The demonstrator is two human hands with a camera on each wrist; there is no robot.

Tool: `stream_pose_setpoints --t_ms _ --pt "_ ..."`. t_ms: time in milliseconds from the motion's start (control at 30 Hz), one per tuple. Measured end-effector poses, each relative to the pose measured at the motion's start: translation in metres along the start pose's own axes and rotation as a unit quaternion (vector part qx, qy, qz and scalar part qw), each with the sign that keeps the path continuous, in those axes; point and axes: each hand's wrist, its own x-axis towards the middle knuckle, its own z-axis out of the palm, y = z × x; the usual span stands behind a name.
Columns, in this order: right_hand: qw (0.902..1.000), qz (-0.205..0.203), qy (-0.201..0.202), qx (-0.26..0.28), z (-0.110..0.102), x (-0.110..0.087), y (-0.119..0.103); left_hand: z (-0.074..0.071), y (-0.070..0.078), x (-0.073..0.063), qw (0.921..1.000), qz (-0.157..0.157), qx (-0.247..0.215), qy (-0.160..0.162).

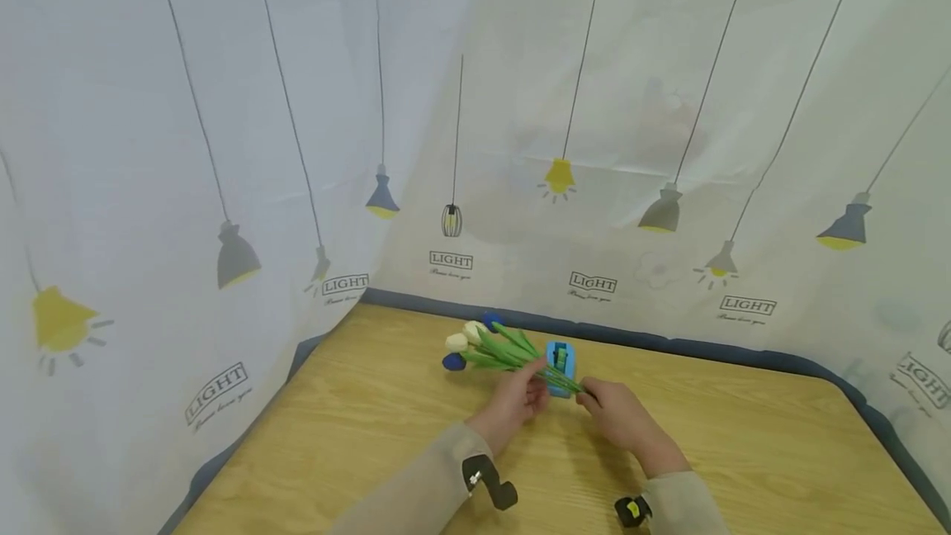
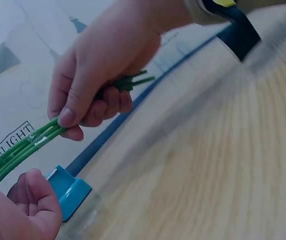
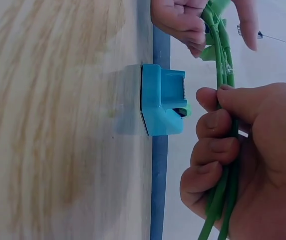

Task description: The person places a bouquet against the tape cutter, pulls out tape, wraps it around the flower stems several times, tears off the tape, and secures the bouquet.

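Note:
A bunch of artificial tulips (image 1: 505, 348), white and blue with green leaves, is held above the table, blooms to the left. My left hand (image 1: 516, 395) holds it around the upper stems, below the leaves. Lower down, my right hand (image 1: 615, 411) grips the green stems (image 3: 221, 65), its fingers curled round them and the cut ends poking out beyond. A shiny clear strip, apparently tape, clings to the stems between the hands. Just behind stands a blue tape dispenser (image 3: 157, 105) with a toothed cutting edge and a green part inside; the stems partly cover it in the head view.
The wooden table (image 1: 357, 436) runs back to a white curtain (image 1: 505, 147) printed with hanging lamps. A dark blue band (image 1: 631, 335) follows the table's far edge. Black camera mounts (image 1: 490, 484) sit on both wrists.

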Motion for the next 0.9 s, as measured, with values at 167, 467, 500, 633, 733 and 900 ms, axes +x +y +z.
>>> stream_pose_setpoints --t_ms 167,467,500,633,733,900 --pt "0.9995 -0.026 0.012 -0.013 0.002 0.004 0.007 0.000 0.000 0.006 0.9994 0.000 -0.033 -0.003" --pt "0.9980 -0.063 -0.003 0.000 0.005 0.000 0.016 -0.002 -0.019 0.008 0.9973 0.033 -0.065 0.002" --pt "0.9981 -0.062 -0.004 -0.001 0.005 -0.001 0.016 -0.002 -0.020 0.008 0.9968 0.033 -0.072 0.000" --pt "0.9983 -0.059 -0.006 0.002 0.004 -0.002 0.016 -0.004 -0.022 0.008 0.9945 0.036 -0.098 -0.006" --pt "0.9988 -0.048 -0.009 0.008 0.004 -0.001 0.015 -0.006 -0.020 0.008 0.9934 0.039 -0.106 -0.016" --pt "0.9995 -0.028 -0.014 0.011 0.003 0.002 0.012 -0.006 -0.014 0.007 0.9936 0.044 -0.101 -0.026"
